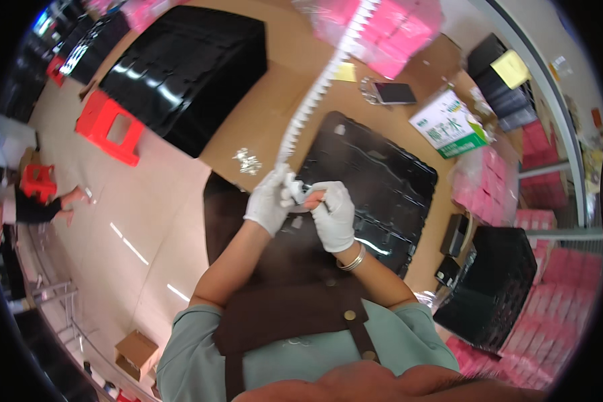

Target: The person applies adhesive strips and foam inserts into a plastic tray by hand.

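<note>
My left hand (269,202), in a white glove, is closed around the lower end of a long white strip with toothed edges (308,100). The strip runs up and away across the cardboard-covered table (244,114). Close beside it, my right hand (333,218), gloved too but with bare fingertips showing, pinches near the strip's end; what sits between its fingers is too small to make out. Under and beyond the right hand lies a black plastic tray with shallow compartments (388,174). A small pile of shiny silvery pieces (246,161) rests left of the strip.
A large black bin (187,67) stands far left, above a red stool (110,127). A phone (395,93), a white-green carton (449,124) and pink wrapped packs (486,184) lie to the right. Another black bin (492,288) is near right. A person's legs (70,201) show at left.
</note>
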A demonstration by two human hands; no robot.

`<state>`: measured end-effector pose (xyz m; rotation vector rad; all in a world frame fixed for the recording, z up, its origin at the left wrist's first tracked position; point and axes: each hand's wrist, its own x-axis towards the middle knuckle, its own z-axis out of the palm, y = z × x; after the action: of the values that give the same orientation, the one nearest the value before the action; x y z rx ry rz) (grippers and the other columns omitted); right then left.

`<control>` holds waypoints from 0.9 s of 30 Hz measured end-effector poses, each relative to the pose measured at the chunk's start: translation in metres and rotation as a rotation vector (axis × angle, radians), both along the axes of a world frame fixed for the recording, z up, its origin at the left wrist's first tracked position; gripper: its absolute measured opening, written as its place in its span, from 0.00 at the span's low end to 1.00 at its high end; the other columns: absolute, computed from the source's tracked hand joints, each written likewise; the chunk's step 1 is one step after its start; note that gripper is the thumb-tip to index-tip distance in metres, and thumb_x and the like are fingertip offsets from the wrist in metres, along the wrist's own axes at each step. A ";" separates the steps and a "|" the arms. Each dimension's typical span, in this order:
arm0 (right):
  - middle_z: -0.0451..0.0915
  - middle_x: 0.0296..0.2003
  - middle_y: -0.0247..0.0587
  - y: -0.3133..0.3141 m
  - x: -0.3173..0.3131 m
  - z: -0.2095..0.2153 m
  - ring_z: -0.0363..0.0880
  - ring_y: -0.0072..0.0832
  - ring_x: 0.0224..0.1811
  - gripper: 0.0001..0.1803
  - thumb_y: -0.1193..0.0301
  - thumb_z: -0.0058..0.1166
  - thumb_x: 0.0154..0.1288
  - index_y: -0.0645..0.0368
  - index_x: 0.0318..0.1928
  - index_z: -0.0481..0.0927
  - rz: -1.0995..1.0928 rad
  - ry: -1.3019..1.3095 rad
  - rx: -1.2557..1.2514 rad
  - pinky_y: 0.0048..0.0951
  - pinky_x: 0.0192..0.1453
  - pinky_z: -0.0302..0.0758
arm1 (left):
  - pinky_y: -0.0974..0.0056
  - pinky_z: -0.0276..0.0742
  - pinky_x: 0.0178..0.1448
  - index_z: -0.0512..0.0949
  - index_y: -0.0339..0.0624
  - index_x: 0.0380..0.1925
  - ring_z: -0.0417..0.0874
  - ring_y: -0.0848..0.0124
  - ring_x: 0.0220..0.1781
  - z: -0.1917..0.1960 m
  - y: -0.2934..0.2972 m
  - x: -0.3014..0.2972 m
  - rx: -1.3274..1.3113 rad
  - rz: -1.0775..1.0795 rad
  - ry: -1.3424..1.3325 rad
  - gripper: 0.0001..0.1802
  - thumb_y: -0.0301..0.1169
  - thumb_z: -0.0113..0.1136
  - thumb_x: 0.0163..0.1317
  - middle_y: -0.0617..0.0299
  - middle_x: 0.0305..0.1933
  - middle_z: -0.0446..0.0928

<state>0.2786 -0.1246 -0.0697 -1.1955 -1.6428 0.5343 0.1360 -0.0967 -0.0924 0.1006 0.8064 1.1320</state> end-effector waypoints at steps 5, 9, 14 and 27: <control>0.77 0.27 0.39 0.024 0.118 0.003 0.76 0.36 0.34 0.04 0.80 0.55 0.43 0.58 0.23 0.77 -0.216 -0.183 -0.090 0.34 0.40 0.73 | 0.78 0.60 0.21 0.72 0.41 0.44 0.73 0.81 0.27 -0.006 -0.002 -0.009 0.045 0.128 0.166 0.12 0.36 0.52 0.67 0.68 0.30 0.70; 0.78 0.29 0.45 0.054 0.268 -0.031 0.77 0.39 0.35 0.02 0.79 0.54 0.45 0.59 0.22 0.79 -0.494 -0.512 -0.406 0.35 0.41 0.73 | 0.78 0.60 0.22 0.74 0.39 0.43 0.72 0.81 0.25 -0.009 -0.002 -0.016 0.129 0.147 0.227 0.12 0.36 0.53 0.66 0.67 0.31 0.74; 0.76 0.37 0.48 0.066 0.286 -0.051 0.77 0.46 0.41 0.08 0.74 0.63 0.44 0.58 0.28 0.80 -0.336 -0.851 -0.536 0.39 0.45 0.74 | 0.79 0.57 0.22 0.72 0.43 0.38 0.67 0.84 0.23 0.004 -0.003 0.003 0.124 0.106 0.322 0.11 0.39 0.52 0.67 0.70 0.27 0.69; 0.77 0.33 0.37 0.033 0.109 -0.014 0.78 0.20 0.33 0.15 0.71 0.63 0.53 0.60 0.41 0.78 0.148 0.065 -0.503 0.22 0.39 0.74 | 0.75 0.65 0.20 0.76 0.35 0.31 0.70 0.80 0.15 0.013 -0.022 0.037 0.273 -0.059 0.625 0.11 0.34 0.55 0.64 0.64 0.19 0.73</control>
<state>0.3876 -0.0915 -0.0835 -1.3984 -1.5969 1.1171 0.1732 -0.1184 -0.0790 0.7287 1.1824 1.1608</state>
